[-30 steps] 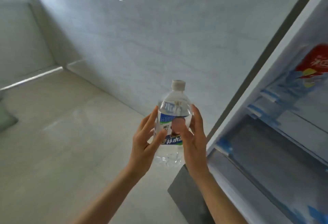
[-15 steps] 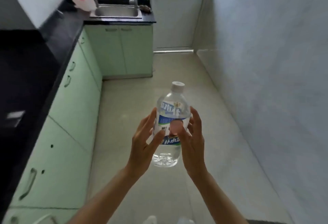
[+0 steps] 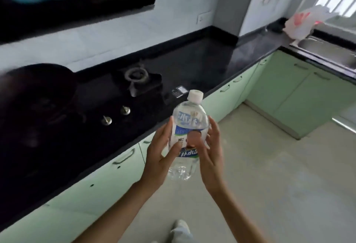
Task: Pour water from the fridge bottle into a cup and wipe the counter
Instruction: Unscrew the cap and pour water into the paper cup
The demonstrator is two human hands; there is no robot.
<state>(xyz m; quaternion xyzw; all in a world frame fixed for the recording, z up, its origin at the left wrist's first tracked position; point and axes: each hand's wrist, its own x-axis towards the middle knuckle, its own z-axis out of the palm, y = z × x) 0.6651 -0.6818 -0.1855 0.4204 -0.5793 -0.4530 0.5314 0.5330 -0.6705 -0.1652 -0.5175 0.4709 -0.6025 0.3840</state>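
Note:
A clear plastic water bottle (image 3: 189, 125) with a white cap and a blue and white label stands upright in front of me, held between both hands. My left hand (image 3: 160, 154) grips its left side, thumb across the label. My right hand (image 3: 211, 152) presses on its right side, fingers spread upward. The cap is on. The black counter (image 3: 192, 65) runs along the left, a little beyond the bottle. No cup is in view.
A gas hob (image 3: 137, 78) with two knobs sits in the counter, and a dark round pot (image 3: 38, 96) stands at its left. Pale green cabinets (image 3: 107, 177) line the floor. A sink (image 3: 327, 48) and a plastic bag (image 3: 302, 23) are at the far right.
My view has swung left from the open fridge and tiled wall to the counter and hob. The bottle stays upright between both hands.

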